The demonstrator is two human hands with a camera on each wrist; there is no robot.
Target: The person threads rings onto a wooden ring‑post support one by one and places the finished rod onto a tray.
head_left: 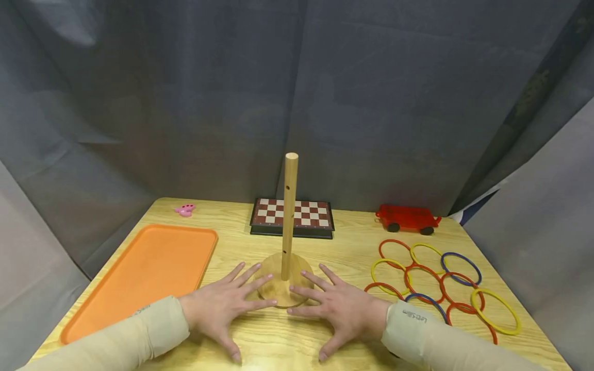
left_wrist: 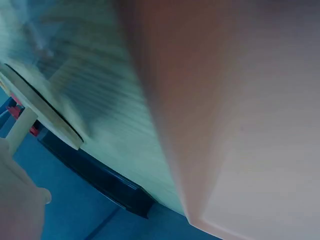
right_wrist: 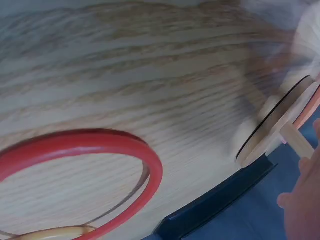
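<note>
Between my two hands a wooden peg (head_left: 289,216) stands upright on its round wooden base (head_left: 271,268). My left hand (head_left: 227,304), palm down with fingers spread, reaches in from the left, its fingertips overlapping the base's edge in the head view. From the other side my right hand (head_left: 341,306) mirrors it, fingers also spread and fingertips over the base's right edge. Neither hand holds anything. In the left wrist view the base (left_wrist: 45,110) shows side-on beyond part of the hand. A red ring (right_wrist: 85,142) lies close to the right wrist camera.
An orange tray (head_left: 153,273) lies at left, near a small pink toy (head_left: 185,209). Behind the peg sits a checkered game board (head_left: 311,214). A red toy wagon (head_left: 408,219) is at back right. Several red, yellow and blue rings (head_left: 503,330) overlap at right. Grey curtains (head_left: 223,103) surround the table.
</note>
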